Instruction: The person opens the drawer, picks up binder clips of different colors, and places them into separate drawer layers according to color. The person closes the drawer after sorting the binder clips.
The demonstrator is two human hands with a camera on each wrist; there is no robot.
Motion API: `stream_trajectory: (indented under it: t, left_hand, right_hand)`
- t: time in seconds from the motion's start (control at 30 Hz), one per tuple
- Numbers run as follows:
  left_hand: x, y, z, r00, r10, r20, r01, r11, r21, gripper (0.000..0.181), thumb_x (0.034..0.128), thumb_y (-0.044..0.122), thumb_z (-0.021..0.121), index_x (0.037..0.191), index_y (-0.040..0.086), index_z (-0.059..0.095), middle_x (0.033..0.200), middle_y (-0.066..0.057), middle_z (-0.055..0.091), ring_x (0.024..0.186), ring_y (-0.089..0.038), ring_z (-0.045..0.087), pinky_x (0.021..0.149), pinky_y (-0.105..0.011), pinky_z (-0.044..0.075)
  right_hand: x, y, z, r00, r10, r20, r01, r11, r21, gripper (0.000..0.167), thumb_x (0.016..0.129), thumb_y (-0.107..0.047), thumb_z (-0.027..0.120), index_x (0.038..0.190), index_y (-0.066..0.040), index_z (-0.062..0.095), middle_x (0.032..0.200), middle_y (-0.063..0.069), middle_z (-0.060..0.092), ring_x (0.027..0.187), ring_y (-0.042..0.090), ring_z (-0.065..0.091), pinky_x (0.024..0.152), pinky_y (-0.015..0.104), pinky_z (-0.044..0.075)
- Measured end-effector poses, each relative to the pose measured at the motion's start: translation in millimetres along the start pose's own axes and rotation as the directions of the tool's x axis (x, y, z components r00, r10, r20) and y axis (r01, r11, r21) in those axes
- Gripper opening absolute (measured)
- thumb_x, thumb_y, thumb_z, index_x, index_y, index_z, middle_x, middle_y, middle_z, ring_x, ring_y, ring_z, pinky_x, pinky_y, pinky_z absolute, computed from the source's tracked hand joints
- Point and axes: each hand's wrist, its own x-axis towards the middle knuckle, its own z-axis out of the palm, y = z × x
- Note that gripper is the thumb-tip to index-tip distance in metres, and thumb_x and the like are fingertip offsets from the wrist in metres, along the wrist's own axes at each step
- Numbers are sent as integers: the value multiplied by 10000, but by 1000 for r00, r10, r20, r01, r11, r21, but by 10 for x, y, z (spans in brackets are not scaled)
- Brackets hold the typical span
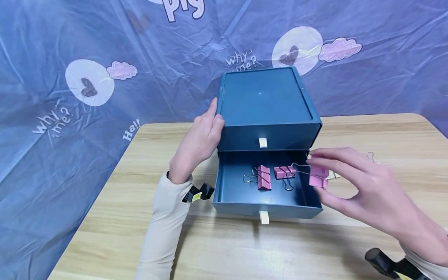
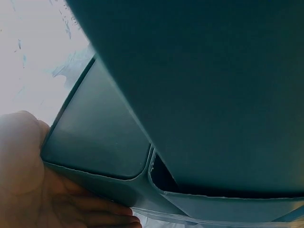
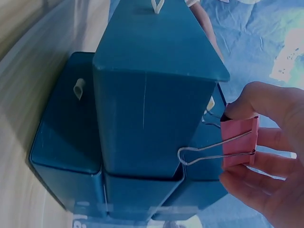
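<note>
A blue two-tier drawer box point(image 1: 267, 97) stands on the table with its lower drawer point(image 1: 241, 194) pulled out. Two pink binder clips lie inside: the left clip point(image 1: 264, 177) and the right clip point(image 1: 284, 172). My right hand point(image 1: 367, 190) pinches another pink binder clip point(image 3: 240, 140) between thumb and fingers, just at the drawer's right wall, its wire handles pointing left over the drawer. Against the box's left side rests my left hand point(image 1: 204, 134), fingers extended; the left wrist view shows them flat along the box wall.
Partly behind my right hand, a pale clip point(image 1: 333, 175) lies on the wooden table point(image 1: 140, 202). The closed upper drawer point(image 1: 241, 138) sits above the lower one. A blue printed cloth point(image 1: 168, 77) hangs behind the table.
</note>
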Motion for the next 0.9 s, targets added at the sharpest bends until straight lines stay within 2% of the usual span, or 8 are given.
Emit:
stream_trajectory:
  t: [0.07,0.13,0.2,0.3,0.47,0.67,0.83,0.9]
  left_hand:
    - [4,-7,0,1000,7,-3,-7,1000,3,613,994,254,240,1534,-9,121,637,-5,311,1012,-184,520,963,-315,389]
    - [6,-13,-1,1000,15,-5,-15,1000,2,614,989,246,241,1531,-20,123,640,-5,310,1007,-192,518,962,-317,390]
    - [4,-19,-1,1000,19,-5,-19,1000,2,615,985,237,242,1528,-27,125,629,2,298,842,-218,507,929,-318,390]
    - [-1,-24,-1,1000,22,-3,-22,1000,3,619,980,231,247,1526,-34,127,601,15,269,643,-239,362,868,-329,376]
    - [0,-31,1,999,32,-6,-32,999,6,617,975,223,249,1523,-39,134,594,20,266,588,-209,287,855,-327,381]
    - [-18,-33,-5,999,32,-4,-32,999,4,614,979,223,251,1522,-38,138,596,17,271,617,-227,322,858,-325,379]
    - [-20,-37,-8,1000,30,-4,-30,1000,0,613,982,226,249,1524,-35,131,598,11,277,730,-240,427,872,-324,376]
    - [-18,-36,-7,999,34,-7,-34,999,4,612,986,231,249,1523,-37,135,613,2,301,876,-222,507,897,-321,390]
  right_hand:
    - [17,-22,24,1000,2,18,-2,1000,11,488,930,-423,535,1063,9,717,1087,141,667,1071,59,552,992,102,356]
    - [31,-39,54,999,8,31,-9,1000,20,481,932,-421,524,1068,-1,716,1092,133,661,1072,77,551,1001,112,351]
    - [47,-52,83,999,12,41,-14,1000,27,474,935,-419,514,1077,-14,714,1101,124,656,1075,92,552,1001,116,349]
    - [74,-67,134,999,10,37,-12,999,46,462,934,-412,509,1079,-24,713,1107,120,656,1081,99,557,992,119,354]
    - [138,-93,224,999,-8,46,4,996,91,450,927,-400,505,1086,-31,707,1118,112,656,1062,138,581,976,107,365]
    - [249,-107,354,993,-66,93,52,987,153,373,891,-309,570,1118,-40,695,1155,86,639,972,207,628,922,99,405]
    - [344,-134,503,987,-108,122,79,973,218,354,805,-169,684,1132,-32,677,1148,77,635,959,224,634,869,139,457]
    - [375,-153,559,985,-113,132,80,969,233,342,811,-166,692,1126,-35,678,1141,70,640,956,214,639,851,156,473]
